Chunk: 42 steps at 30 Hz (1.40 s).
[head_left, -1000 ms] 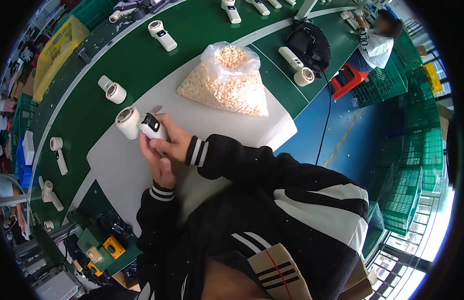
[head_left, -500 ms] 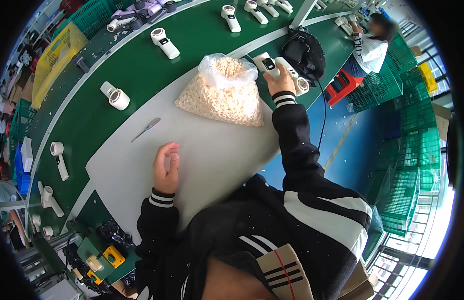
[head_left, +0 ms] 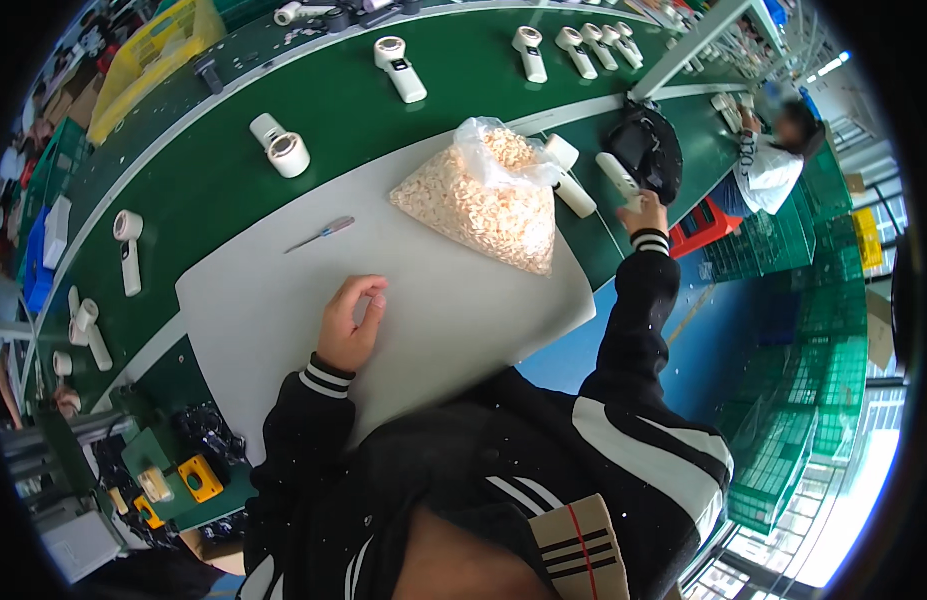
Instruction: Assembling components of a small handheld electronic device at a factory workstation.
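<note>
A green table [head_left: 596,238] with a grey mat [head_left: 254,300] stands in a workshop, beside a curved green belt [head_left: 334,110]. On the table, just left of a black bag [head_left: 644,150], is a white device [head_left: 618,178]; its near end is covered by the right hand [head_left: 645,213], so I cannot tell if the fingers are closed on it. Close by, a second device [head_left: 577,197] is partly hidden behind a clear sack [head_left: 474,205] of small pale pieces, which I cannot identify. The right arm is stretched far forward. The left hand [head_left: 352,325] rests over the mat, its fingers loosely curved and the thumb apart from them. Ahead of it lies a screwdriver [head_left: 324,233]. Farther, more devices lie along the belt, and a co-worker [head_left: 769,175] is blurred.
</note>
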Each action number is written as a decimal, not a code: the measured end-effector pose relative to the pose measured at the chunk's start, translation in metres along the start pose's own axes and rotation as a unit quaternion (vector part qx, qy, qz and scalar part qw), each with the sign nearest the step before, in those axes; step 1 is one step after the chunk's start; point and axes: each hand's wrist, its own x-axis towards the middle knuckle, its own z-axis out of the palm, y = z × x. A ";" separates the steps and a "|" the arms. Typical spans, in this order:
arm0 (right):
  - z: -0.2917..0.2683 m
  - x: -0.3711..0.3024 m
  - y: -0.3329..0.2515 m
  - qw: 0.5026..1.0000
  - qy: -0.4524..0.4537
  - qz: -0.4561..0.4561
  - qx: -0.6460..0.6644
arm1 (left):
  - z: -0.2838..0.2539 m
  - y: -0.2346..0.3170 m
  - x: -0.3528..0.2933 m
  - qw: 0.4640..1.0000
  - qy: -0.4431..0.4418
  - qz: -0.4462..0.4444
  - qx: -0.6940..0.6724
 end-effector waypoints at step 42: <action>0.003 -0.036 -0.175 0.804 -0.208 -0.427 0.359 | -0.080 0.033 -0.117 0.930 0.246 -0.178 0.208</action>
